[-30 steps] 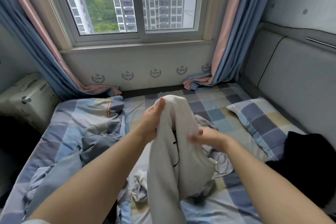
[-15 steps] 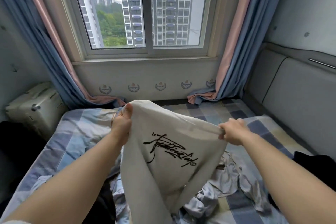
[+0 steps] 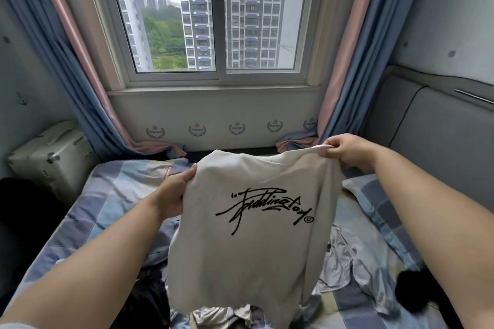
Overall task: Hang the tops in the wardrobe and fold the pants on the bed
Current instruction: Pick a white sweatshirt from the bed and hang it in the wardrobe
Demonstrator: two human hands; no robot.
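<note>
At the far left a pale hard-shell suitcase [image 3: 50, 160] stands against the wall beside the bed [image 3: 112, 203], its lid closed, so whatever it holds is hidden; a blue and pink curtain [image 3: 80, 80] hangs down behind it and pools on the mattress edge. The left arm reaches forward from the lower left corner, forearm bare, and the left hand [image 3: 175, 195] grips the left edge of the cream top [image 3: 248, 243], thumb lying over the front of the cloth and the fingers tucked behind it; the top hangs spread in the air between both hands, above the middle of the bed, its black script print facing the camera and its lower part draping down onto a heap of crumpled clothes [image 3: 344, 267]; those clothes are pale grey and dark pieces, and which are tops and which are pants I cannot tell. Behind the top the window [image 3: 219, 16] shows tall apartment blocks and green trees. The right arm comes in from the lower right, raised higher than the left, and the right hand [image 3: 347, 151] pinches the upper right corner of the top with curled fingers, knuckles up; below that forearm a checked pillow [image 3: 374, 200] lies against the grey padded headboard [image 3: 441, 147], and a black garment [image 3: 411, 291] sits at the bed's right edge.
</note>
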